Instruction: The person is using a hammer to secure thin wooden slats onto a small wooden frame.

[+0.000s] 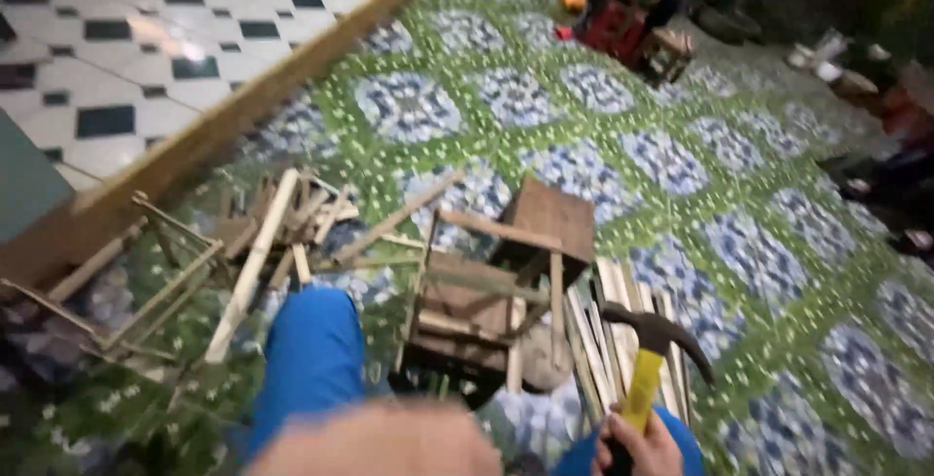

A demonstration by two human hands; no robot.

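Observation:
My right hand (637, 452) grips the yellow handle of a claw hammer (654, 349) at the bottom right, its dark head raised over a bundle of thin wooden slats (608, 315). Just left of the hammer stands a small wooden frame, like a stool or crate (496, 286), built of slats and a brown board. My left hand is not in view; only a blurred forearm (379, 442) crosses the bottom edge. My leg in blue trousers (311, 359) lies beside the frame.
Loose sticks and slat frames (195, 262) lie at the left on a green and blue patterned mat (681, 145). A long wooden beam (243, 106) borders black and white tiles (126, 38). Red objects (632, 18) and clutter sit at the far top right.

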